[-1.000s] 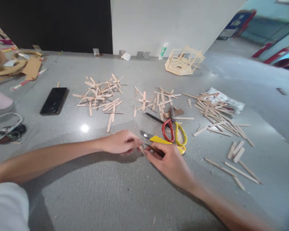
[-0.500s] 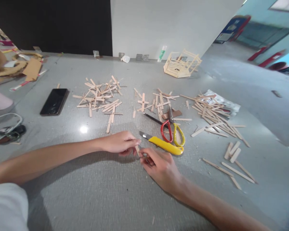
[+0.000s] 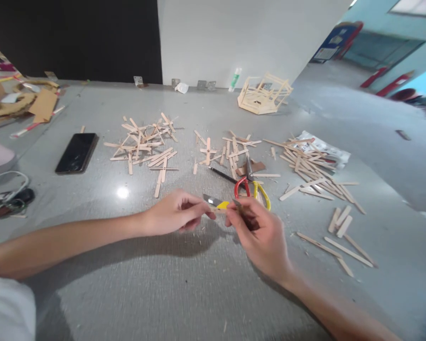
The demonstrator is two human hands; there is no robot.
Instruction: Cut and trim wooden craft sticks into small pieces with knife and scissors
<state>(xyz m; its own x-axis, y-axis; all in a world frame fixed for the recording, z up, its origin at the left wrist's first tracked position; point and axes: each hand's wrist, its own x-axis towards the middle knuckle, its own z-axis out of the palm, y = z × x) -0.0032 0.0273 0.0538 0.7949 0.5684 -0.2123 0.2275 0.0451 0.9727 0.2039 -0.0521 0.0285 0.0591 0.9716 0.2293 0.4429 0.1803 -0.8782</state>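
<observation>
A short wooden stick (image 3: 218,210) spans the gap between my two hands above the grey table. My left hand (image 3: 184,211) pinches its left end between thumb and fingers. The fingers of my right hand (image 3: 257,222) are closed at its right end, and a small dark pointed piece (image 3: 237,203) also sticks up from them; what it belongs to is hidden. Just behind the hands lies a yellow utility knife (image 3: 222,204), its blade pointing left and its handle mostly covered by my right hand. Scissors (image 3: 242,185) with red and yellow handles lie beyond.
Stick piles lie at the left (image 3: 142,139), middle and right (image 3: 310,166). A phone (image 3: 77,153) and a cable are at the left. A hexagonal stick frame (image 3: 262,99) and a glue tube (image 3: 235,79) stand near the white panel (image 3: 230,38). Cardboard (image 3: 44,105) lies far left.
My right hand has moved right and up, now covering most of the knife handle. The stick between the hands has turned from steep to nearly level. The view has shifted slightly.
</observation>
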